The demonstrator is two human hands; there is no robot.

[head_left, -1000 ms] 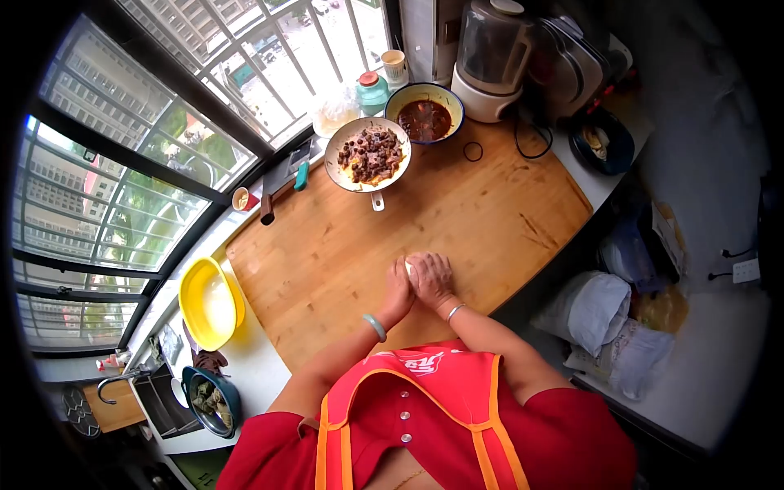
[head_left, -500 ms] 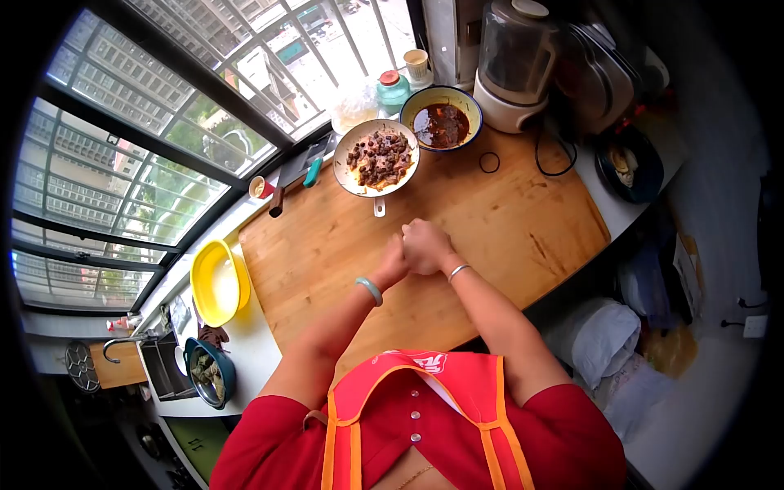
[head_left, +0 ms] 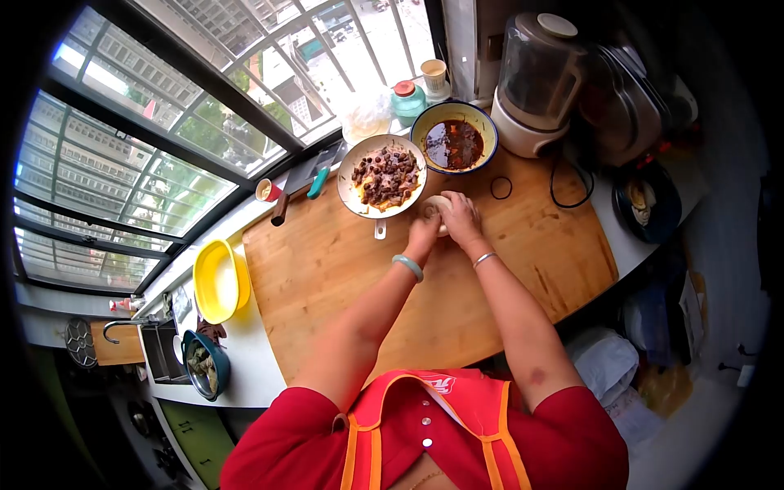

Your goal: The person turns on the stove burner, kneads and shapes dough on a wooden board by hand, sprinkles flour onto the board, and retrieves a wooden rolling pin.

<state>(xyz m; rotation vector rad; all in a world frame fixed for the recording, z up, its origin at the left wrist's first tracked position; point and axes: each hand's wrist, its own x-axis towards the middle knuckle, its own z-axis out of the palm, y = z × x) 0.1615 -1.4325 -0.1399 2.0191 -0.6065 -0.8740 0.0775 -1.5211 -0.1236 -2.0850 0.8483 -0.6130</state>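
My left hand (head_left: 424, 233), with a pale green bangle at the wrist, and my right hand (head_left: 461, 218), with a silver bangle, meet over the wooden board. Their fingers are wrapped around a pale lump of dough (head_left: 435, 206), mostly covered by the fingers. Just left of them stands a white pan (head_left: 349, 196) holding chopped dark brown and pinkish food (head_left: 384, 175). Beyond my hands sits a yellowish enamel bowl (head_left: 492, 140) with dark red-brown sauce (head_left: 454, 145).
Under my hands lies a large wooden board (head_left: 327, 302). A cleaver (head_left: 280, 209) and a teal-handled tool (head_left: 318, 183) rest by the window. Also around are a yellow basin (head_left: 242, 282), a blender (head_left: 535, 90), a black ring (head_left: 501, 188) and a dark bowl (head_left: 653, 232).
Both hands have moved forward and slightly right, closer to the pan and the sauce bowl. The pale dough now shows between them. The camera view has shifted slightly.
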